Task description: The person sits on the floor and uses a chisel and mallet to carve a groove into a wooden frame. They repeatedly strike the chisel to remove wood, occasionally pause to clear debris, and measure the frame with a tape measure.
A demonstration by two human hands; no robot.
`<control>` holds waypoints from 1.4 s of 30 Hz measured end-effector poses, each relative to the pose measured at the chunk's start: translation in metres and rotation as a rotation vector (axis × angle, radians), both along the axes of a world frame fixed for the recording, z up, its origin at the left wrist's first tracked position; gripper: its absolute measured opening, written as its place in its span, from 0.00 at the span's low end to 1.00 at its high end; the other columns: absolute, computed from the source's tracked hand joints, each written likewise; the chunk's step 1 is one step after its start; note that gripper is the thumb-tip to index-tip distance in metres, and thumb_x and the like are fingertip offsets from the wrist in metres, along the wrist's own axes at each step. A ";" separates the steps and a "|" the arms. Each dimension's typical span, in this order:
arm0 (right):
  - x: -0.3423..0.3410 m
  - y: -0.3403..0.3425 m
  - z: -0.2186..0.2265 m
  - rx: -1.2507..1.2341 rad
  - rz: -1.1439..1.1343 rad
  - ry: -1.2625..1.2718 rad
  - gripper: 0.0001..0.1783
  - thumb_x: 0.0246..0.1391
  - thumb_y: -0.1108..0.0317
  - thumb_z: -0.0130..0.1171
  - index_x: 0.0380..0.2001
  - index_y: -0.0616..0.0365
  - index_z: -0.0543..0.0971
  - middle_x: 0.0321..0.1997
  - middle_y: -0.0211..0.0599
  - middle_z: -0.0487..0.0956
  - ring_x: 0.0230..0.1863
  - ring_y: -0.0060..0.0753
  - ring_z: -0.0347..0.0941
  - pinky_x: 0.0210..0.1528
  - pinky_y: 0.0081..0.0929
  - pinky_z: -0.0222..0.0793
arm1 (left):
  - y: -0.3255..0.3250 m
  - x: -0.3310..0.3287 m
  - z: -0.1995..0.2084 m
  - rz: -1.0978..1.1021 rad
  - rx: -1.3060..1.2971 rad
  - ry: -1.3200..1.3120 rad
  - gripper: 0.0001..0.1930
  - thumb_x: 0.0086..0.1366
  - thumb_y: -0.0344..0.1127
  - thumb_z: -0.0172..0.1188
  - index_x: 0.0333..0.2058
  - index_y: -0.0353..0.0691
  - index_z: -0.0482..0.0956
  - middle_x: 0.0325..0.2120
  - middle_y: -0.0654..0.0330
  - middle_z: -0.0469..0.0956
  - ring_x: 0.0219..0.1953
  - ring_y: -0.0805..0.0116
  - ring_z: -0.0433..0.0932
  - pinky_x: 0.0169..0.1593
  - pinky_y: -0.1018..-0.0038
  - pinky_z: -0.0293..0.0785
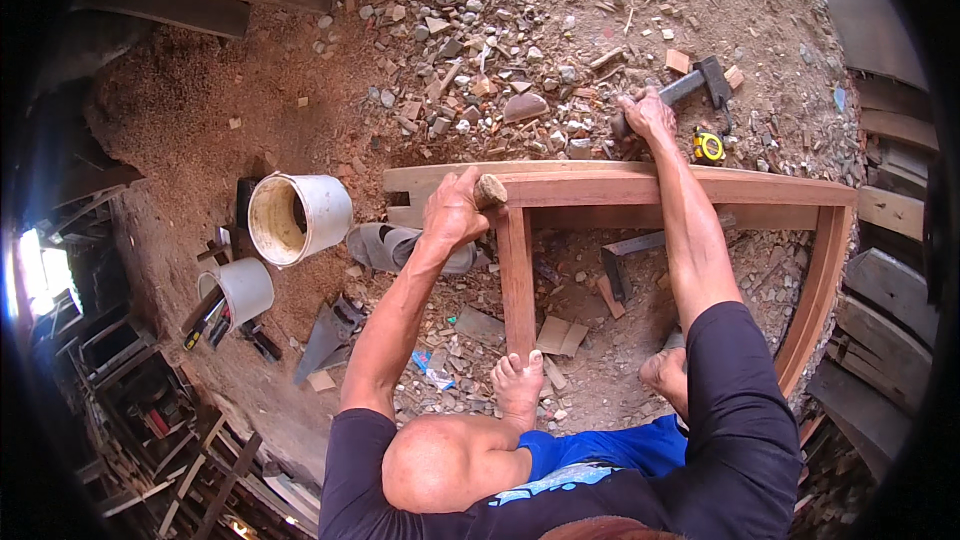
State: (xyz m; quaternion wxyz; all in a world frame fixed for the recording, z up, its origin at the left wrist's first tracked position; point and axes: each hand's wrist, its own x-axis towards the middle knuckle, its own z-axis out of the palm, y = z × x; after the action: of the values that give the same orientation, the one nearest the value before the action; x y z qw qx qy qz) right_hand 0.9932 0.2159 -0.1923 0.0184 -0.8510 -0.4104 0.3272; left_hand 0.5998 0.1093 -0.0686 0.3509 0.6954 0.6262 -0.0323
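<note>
My left hand [452,210] is closed around a round wooden tool handle [490,190], probably a chisel, held at the joint where the upright rail [517,285] meets the top rail [690,186] of a reddish wooden frame lying on the dirt. My right hand [648,116] grips the handle of a dark hammer [706,76], which is out beyond the frame's far edge. My bare left foot [518,386] rests on the near end of the upright rail, and my right foot [667,376] is on the ground inside the frame.
A yellow tape measure [708,147] lies by the hammer. A metal square [622,252] lies inside the frame. Left of the frame are grey sandals [385,246], a white bucket [322,202] and a smaller bucket [248,285] holding tools. Rubble, wood scraps and stacked planks [880,270] surround the spot.
</note>
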 end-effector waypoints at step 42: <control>-0.193 -0.283 0.141 -0.004 -0.084 0.804 0.19 0.66 0.56 0.64 0.30 0.63 0.82 0.21 0.37 0.81 0.18 0.31 0.77 0.23 0.35 0.74 | 0.000 -0.013 -0.025 0.087 0.107 -0.250 0.24 0.55 0.45 0.82 0.45 0.39 0.83 0.41 0.45 0.88 0.48 0.42 0.87 0.50 0.53 0.82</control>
State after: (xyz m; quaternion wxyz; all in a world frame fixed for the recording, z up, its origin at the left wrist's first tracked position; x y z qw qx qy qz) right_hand 0.8002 -0.0670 -0.0513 0.1890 -0.6711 -0.3348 0.6338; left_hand 0.5864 0.1097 -0.0933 0.3899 0.6840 0.6078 0.1033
